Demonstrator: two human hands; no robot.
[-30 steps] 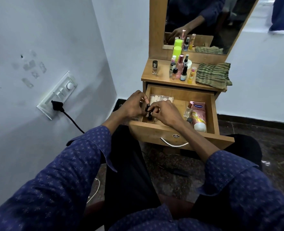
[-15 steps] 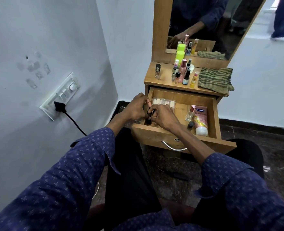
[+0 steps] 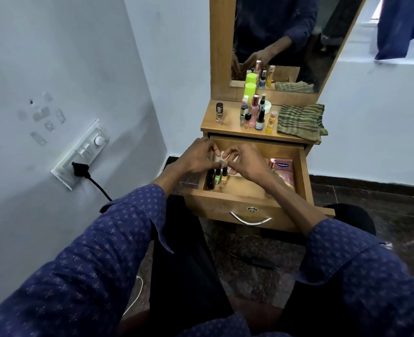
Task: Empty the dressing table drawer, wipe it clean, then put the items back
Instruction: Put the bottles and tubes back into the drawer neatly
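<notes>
1. Drawer [image 3: 247, 210] pulled out from under the tabletop, front panel with metal handle [image 3: 250, 220] nearest the camera.
2. Along the drawer's left wall: three small bottles [image 3: 217, 176] upright in a row, dark, green and amber.
3. At the drawer's right wall: pink tube [image 3: 284, 171] lying flat, rose-capped bottle [image 3: 271, 164] just beside it.
4. Left hand [image 3: 196, 158] and right hand [image 3: 243, 161] meeting over the drawer's left half, fingertips pinched around a small pale item; blurred, so what it is cannot be told.
5. Tabletop [image 3: 232, 130]: lone nail polish [image 3: 219, 112] near the left edge, cluster of bottles [image 3: 254, 115] at the middle, folded striped cloth [image 3: 300, 121] at the right edge.
6. Mirror [image 3: 286, 40] upright behind the tabletop, bottles and hands reflected.
7. Switchboard [image 3: 82, 154] on the left wall, black plug [image 3: 79, 167] in it.
</notes>
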